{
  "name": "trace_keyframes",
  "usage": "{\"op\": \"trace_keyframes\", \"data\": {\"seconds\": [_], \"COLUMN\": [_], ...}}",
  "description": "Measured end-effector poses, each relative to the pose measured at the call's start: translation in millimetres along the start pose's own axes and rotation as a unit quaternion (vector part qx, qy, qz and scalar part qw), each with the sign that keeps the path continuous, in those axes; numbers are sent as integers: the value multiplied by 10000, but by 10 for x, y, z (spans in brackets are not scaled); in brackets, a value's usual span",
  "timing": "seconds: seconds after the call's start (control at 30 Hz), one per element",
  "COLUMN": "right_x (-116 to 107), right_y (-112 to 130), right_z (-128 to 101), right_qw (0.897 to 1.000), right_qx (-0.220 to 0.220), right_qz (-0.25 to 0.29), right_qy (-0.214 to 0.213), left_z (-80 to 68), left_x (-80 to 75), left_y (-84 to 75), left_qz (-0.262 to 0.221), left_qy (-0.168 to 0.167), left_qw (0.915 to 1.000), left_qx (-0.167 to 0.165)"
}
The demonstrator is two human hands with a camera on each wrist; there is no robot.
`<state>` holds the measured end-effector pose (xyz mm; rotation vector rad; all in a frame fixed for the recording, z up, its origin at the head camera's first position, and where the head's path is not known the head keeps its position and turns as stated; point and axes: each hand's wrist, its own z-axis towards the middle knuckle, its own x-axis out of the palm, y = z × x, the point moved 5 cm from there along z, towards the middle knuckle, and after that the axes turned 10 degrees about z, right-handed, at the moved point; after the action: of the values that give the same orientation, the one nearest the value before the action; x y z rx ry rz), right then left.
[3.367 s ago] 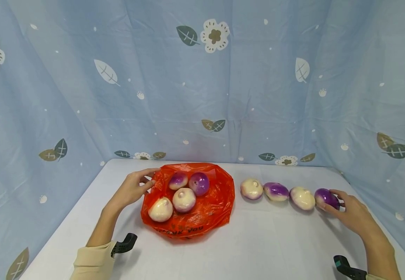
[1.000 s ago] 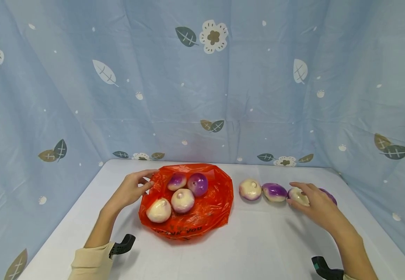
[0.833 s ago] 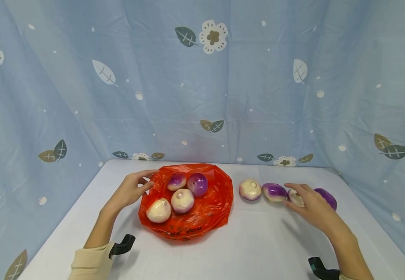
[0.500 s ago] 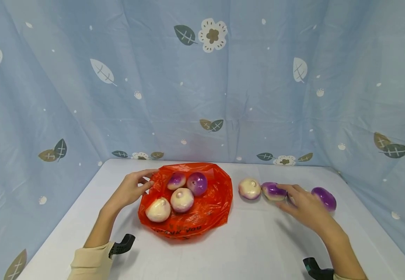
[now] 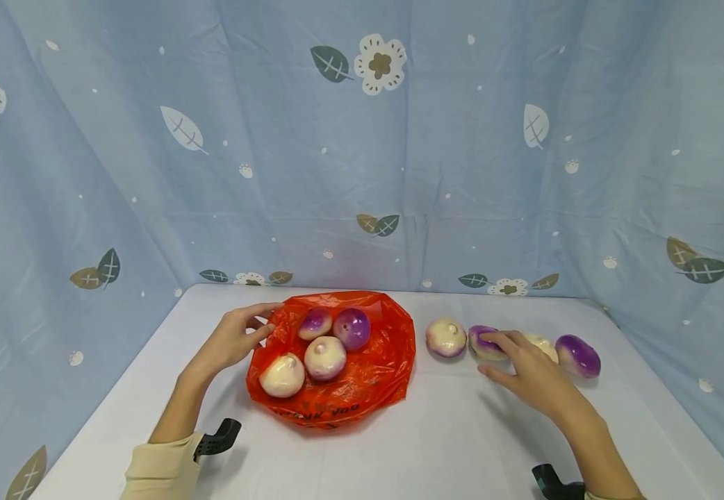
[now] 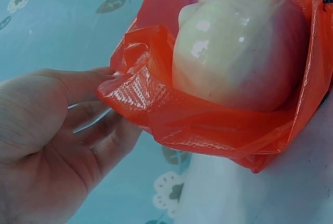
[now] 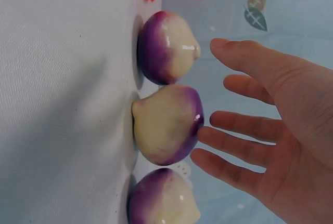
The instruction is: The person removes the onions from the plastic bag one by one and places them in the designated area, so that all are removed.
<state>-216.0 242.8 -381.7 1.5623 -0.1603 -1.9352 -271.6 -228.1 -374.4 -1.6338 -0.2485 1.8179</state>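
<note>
In the head view my left hand point(image 5: 237, 337) is at the left edge of a red plastic bag point(image 5: 374, 375). The left wrist view shows its thumb and fingers pinching the bag's rim point(image 6: 135, 96). Inside the bag lie several purple-and-white turnips point(image 5: 325, 357). To the right, more turnips stand in a row on the table. Over this row hovers my right hand point(image 5: 533, 378), fingers spread and holding nothing. Its fingertips are close to the second turnip point(image 7: 166, 125); contact is unclear. The leftmost turnip point(image 5: 446, 337) stands beside it, and a mostly purple turnip point(image 5: 578, 356) ends the row.
A white table point(image 5: 399, 458) carries everything. Behind and at both sides hangs a blue curtain point(image 5: 274, 139) with leaf and flower prints. My right hand partly covers the third turnip point(image 5: 543, 345) in the head view.
My right hand has left the purple turnip at the row's right end and moved left along the row to the second turnip. My left hand has stayed at the bag's rim.
</note>
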Motion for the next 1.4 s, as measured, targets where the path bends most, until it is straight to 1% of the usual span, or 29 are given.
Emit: {"op": "trace_keyframes", "data": {"seconds": [0.13,0.27,0.67,0.8,1.03,1.1,1.27,1.4], "right_x": [29,82,318,405,542,577,647,671], "right_y": [39,82,290,355,449,468,514,580], "right_z": [1,7,46,55,69,67,73,106], "right_qw": [10000,9999,9990,9981,9942,9940,9949,9946], "right_qx": [13,-64,-318,-505,-1034,-1039,-840,-862], "right_qz": [-11,59,26,-59,-195,-183,-62,-8], "right_qy": [79,102,320,335,227,290,557,579], "left_z": [-7,-9,-2,-4,-8,-8,-10,-16], "left_x": [3,0,-22,-24,-31,-38,-57,-65], "left_y": [3,4,-27,-23,-14,-15,-2,18], "left_qz": [5,-21,-3,32,-20,-44,-27,5], "left_qy": [32,30,5,-21,-54,-60,-70,-80], "left_qw": [10000,10000,10000,10000,10000,9999,10000,10000], "left_qx": [-4,4,46,50,63,71,47,6]}}
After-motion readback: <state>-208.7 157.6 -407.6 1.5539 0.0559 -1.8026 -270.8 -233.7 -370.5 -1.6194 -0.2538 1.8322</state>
